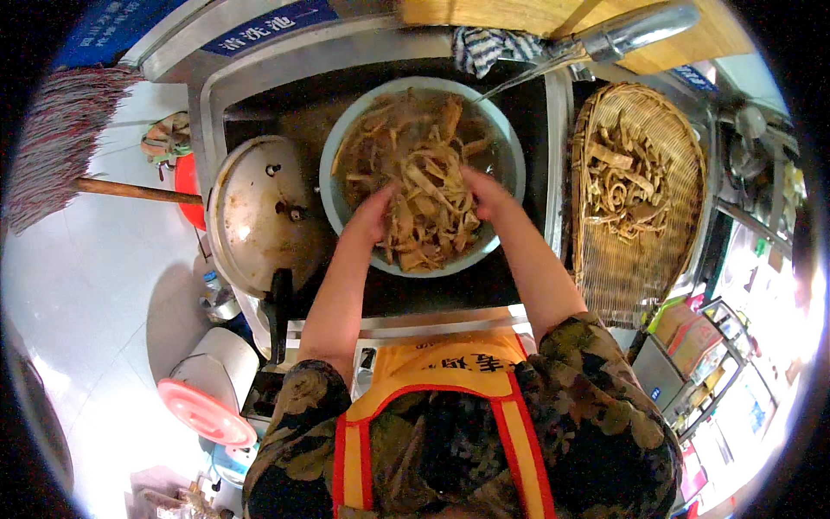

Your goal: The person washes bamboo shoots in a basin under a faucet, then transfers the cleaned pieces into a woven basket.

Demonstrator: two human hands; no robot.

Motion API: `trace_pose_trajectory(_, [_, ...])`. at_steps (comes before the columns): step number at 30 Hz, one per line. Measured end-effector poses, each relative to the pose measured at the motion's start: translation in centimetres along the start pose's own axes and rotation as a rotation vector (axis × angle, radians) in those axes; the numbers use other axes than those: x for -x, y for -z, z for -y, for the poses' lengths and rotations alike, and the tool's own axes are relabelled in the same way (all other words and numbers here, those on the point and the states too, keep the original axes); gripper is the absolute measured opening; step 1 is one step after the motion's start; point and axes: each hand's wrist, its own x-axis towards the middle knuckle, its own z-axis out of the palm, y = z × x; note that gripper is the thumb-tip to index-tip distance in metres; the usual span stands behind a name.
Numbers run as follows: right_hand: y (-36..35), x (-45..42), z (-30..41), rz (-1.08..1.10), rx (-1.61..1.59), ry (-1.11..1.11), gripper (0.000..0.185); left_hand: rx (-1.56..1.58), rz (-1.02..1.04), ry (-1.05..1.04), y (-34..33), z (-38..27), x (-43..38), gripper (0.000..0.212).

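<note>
Between my left hand (375,211) and my right hand (485,192) is a heap of brown, strip-like dried food (433,207), perhaps dried vegetable, cupped from both sides. Both hands are over a round pale-green basin (509,139) of brownish water with more strips in it. My fingertips are partly hidden by the heap. The basin stands in a metal sink (554,149). Right of the sink, a woven bamboo scoop basket (629,279) bears a pile of similar strips (626,181).
A stained metal pressure-cooker lid (249,214) with a black handle lies over the sink's left edge. A faucet (635,32) reaches over the basin from the upper right, beside a striped cloth (483,48). At left are a mop (71,136) and a white bucket (224,363).
</note>
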Motion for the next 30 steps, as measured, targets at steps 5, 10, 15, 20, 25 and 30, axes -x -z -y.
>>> trace_pose_trajectory(5, [2.3,1.7,2.4,0.009,0.088,0.037,0.049,-0.095,0.1,-0.18,-3.2,-1.2,6.9,0.046])
trace_pose_trajectory(10, [-1.3,5.6,6.0,0.257,0.483,0.143,0.054,-0.127,0.114,-0.451,-3.8,-1.7,10.7,0.069])
trace_pose_trajectory(15, [-1.3,6.0,1.5,-0.103,1.46,0.509,0.064,-1.084,-0.057,-0.75,-0.7,0.4,7.3,0.06])
trace_pose_trajectory(20, [-1.9,5.3,-4.6,-0.29,1.953,0.528,0.055,-1.935,-0.361,-0.75,-4.7,3.5,9.2,0.069])
trace_pose_trajectory(25, [-1.3,-0.3,-3.9,-0.261,1.957,0.362,0.049,-2.021,-0.629,-0.981,-2.0,4.5,1.9,0.066])
trace_pose_trajectory(30, [-2.1,2.8,0.9,-0.324,1.518,0.381,0.05,-1.864,-0.347,-0.349,-5.3,-1.2,4.5,0.052])
